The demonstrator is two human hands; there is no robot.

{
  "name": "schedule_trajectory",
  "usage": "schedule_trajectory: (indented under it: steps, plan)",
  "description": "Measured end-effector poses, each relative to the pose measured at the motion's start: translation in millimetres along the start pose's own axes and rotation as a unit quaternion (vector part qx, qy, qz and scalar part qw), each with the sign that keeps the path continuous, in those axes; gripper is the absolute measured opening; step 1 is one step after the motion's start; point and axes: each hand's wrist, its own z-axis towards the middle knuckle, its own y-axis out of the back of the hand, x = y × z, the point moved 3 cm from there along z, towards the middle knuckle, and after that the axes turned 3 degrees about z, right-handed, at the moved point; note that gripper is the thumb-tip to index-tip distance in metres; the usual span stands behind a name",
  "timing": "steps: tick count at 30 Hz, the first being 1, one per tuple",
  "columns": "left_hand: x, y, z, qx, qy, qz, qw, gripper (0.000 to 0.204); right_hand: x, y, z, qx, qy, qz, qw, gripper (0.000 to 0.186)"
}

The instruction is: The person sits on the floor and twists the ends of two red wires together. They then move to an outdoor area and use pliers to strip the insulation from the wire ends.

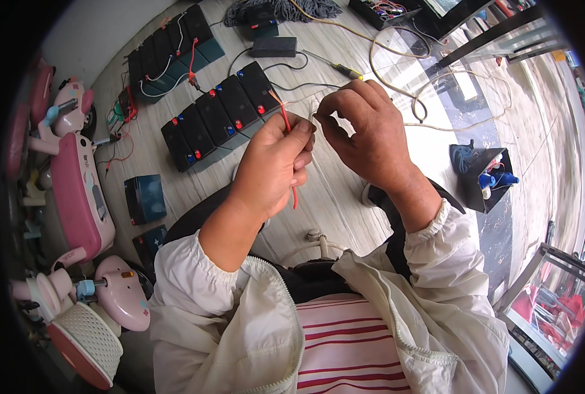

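My left hand point(279, 154) is closed on a red wire point(293, 197), whose tail hangs below my fingers and whose top end shows bare copper-coloured strands. Beside it, my right hand point(358, 125) is pinched at some thin pale strands point(312, 105) just above my left thumb; whether these are bare wire or insulation I cannot make out. A thin pale lead runs near my fingertips. Behind my hands stands a row of several black batteries point(213, 111) with red and blue terminals.
More wired batteries point(171, 52) stand upper left, loose ones point(144, 197) at left. A screwdriver point(345, 69), black adapter point(272, 47) and cables lie beyond my hands. Pink children's scooters point(75, 190) crowd the left. A black box point(486, 180) and glass case point(548, 308) are right.
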Motion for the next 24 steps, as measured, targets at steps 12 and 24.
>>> schedule_trajectory:
  steps: [12,24]
  plan:
    - [-2.5,-7.3,-5.3,0.016,-0.060,0.205,0.977,0.011,6.2,15.4,2.6,-0.023,0.016,0.089,0.996,0.043]
    - [0.5,-4.1,-3.4,0.036,-0.022,0.126,0.991,0.010,7.0,12.6,-0.9,-0.020,0.032,0.034,0.999,0.035]
